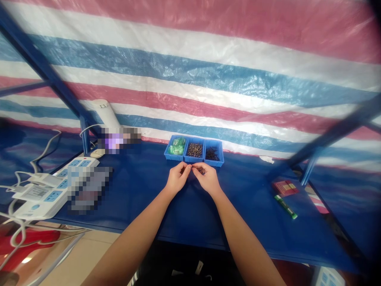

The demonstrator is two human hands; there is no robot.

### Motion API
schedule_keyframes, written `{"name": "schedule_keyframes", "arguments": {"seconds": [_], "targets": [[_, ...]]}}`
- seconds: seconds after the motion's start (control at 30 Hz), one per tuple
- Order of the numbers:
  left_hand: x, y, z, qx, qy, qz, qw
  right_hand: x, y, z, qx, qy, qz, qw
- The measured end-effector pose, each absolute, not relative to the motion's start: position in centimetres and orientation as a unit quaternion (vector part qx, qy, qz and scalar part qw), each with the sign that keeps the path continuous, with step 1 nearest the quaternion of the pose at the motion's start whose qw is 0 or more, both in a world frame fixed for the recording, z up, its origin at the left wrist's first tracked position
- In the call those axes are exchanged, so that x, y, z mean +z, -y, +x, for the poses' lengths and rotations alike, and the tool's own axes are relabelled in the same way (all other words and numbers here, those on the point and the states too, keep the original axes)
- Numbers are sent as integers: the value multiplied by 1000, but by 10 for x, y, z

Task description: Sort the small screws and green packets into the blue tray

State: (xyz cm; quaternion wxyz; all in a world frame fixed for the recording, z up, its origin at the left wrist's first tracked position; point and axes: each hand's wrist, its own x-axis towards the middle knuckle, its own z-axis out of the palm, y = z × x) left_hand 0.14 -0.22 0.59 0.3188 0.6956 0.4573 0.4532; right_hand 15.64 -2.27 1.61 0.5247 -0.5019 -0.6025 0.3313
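Observation:
Both hands meet over the blue table, just in front of three joined blue bins. My left hand [177, 176] is closed, thumb and fingers pinched together; anything in the pinch is too small to make out. Facing it, my right hand [206, 175] is also pinched, its fingertips nearly touching the left ones. The left bin [173, 157] holds green packets [176, 149]. Small brass-and-dark pieces [195, 150] fill the middle bin [193, 159]. Dark, thin pieces that look like screws [212, 153] lie in the right bin [214, 163].
A white power strip [59, 190] with plugs and cables lies at the left, beside a blurred-out object [91, 190]. A white cylinder [107, 115] stands behind. At the right are a red box [285, 188] and a green narrow box [285, 206]. Blue frame posts [53, 79] flank the table.

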Motion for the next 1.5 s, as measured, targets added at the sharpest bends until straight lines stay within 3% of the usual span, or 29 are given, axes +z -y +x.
{"name": "schedule_keyframes", "arguments": {"seconds": [0.47, 0.7, 0.93, 1.17, 1.5], "targets": [[6, 2, 3, 446, -469, 693, 316, 16, 23, 156, 331, 612, -496, 520], [5, 3, 5, 465, -439, 677, 364, 13, 21, 158, 343, 594, -496, 533], [7, 2, 3, 449, -455, 700, 318, 15, 23, 155, 329, 607, -496, 527], [5, 2, 4, 466, -430, 682, 365, 12, 20, 157, 337, 594, -495, 537], [4, 1, 2, 464, -466, 688, 308, 15, 22, 156, 353, 582, -495, 539]]}}
